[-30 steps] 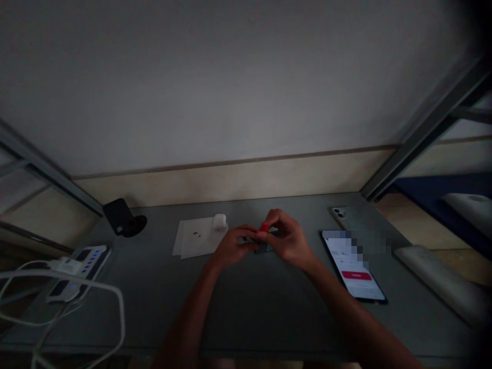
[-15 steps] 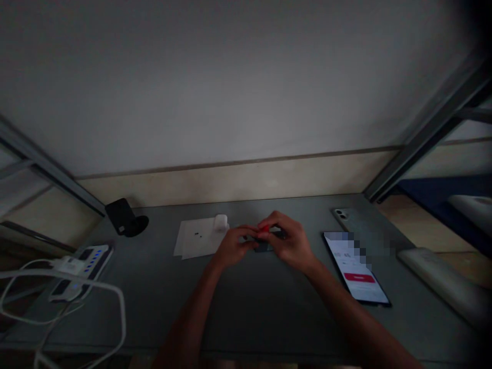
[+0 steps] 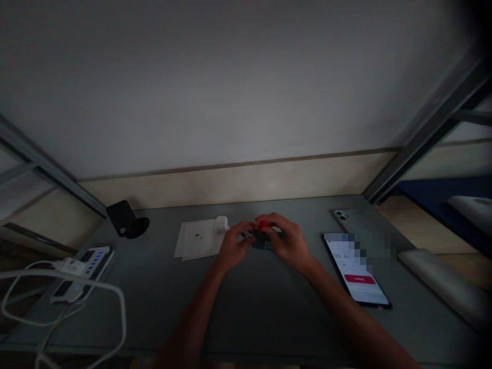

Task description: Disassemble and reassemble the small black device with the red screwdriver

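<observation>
Both my hands meet at the middle of the grey table (image 3: 246,307). My right hand (image 3: 289,244) is curled, pinching a small red-tipped tool (image 3: 263,225) between thumb and fingers. My left hand (image 3: 233,246) is curled too, its fingertips holding a small dark flat object (image 3: 262,243) that rests on the table between the hands. The red tip sits right above that dark object. The dim light hides the finer detail.
A white paper sheet (image 3: 198,240) with tiny dark parts and a small white case (image 3: 220,224) lie left of the hands. A lit phone (image 3: 357,271) and another phone face down (image 3: 348,218) lie right. A power strip (image 3: 82,269) with white cables and a black stand (image 3: 125,219) are left.
The red-tipped tool in my right hand has come down a little onto the dark object. Both hands stay close together; the view has shifted slightly.
</observation>
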